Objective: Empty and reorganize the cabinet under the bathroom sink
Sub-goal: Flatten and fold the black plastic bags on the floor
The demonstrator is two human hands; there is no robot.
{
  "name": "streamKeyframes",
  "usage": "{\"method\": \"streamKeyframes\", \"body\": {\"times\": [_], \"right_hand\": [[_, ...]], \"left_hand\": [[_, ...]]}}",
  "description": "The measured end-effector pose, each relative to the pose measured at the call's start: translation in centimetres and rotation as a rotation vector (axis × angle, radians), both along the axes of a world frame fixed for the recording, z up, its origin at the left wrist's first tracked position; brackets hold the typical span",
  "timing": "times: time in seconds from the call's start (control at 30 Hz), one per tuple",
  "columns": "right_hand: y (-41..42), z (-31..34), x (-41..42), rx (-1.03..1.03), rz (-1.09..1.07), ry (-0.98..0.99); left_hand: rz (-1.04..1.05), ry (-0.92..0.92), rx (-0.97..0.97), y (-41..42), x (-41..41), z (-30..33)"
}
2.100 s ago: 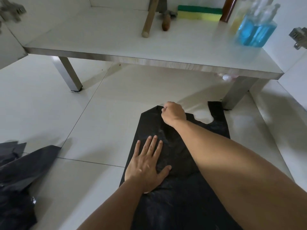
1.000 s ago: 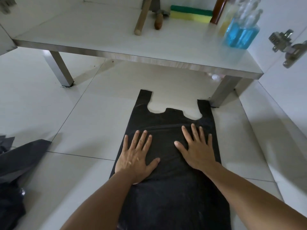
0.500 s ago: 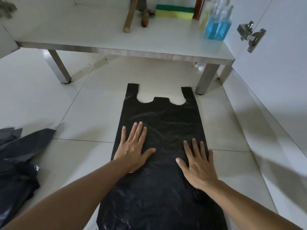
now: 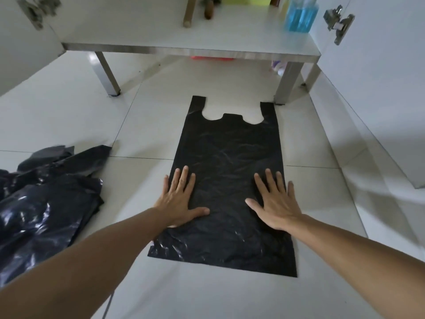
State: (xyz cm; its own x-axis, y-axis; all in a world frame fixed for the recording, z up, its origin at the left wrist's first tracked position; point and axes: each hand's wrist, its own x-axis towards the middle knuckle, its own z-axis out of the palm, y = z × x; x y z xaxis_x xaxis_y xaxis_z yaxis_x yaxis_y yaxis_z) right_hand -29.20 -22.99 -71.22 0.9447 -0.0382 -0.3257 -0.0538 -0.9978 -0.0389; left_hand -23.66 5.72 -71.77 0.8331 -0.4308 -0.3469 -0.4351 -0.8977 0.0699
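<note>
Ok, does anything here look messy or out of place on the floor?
Yes: a crumpled heap of black bags lies loose on the floor tiles at the left, unlike the flat black bag under the left hand and right hand. Nothing looks spilled or damaged.

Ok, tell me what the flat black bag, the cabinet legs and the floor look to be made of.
Flat black bag: thin plastic film, slightly glossy, with fine creases catching light; both hands press it flat.
Cabinet legs: likely brushed metal, grey square section with a dull sheen.
Floor: apparently glazed ceramic tile, pale and smooth, with thin grout lines and soft reflections.
</note>
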Motion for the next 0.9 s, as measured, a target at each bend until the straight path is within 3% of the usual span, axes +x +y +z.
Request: {"method": "streamKeyframes", "body": {"times": [0.17, 0.57, 0.9], "right_hand": [[-0.3, 1.0, -3.0, -0.077, 0.214, 0.178], [2.2, 3.6, -3.9, -0.08, 0.305, 0.328], [2.3, 3.9, -6.7, -0.188, 0.393, 0.362]], "left_hand": [[-0.085, 0.151, 0.087, 2.6, -2.2, 0.4], [-0.004, 0.252, 0.201, 5.1, -7.4, 2.0], [-0.004, 0.197, 0.307, 5.6, -9.1, 2.4]]}}
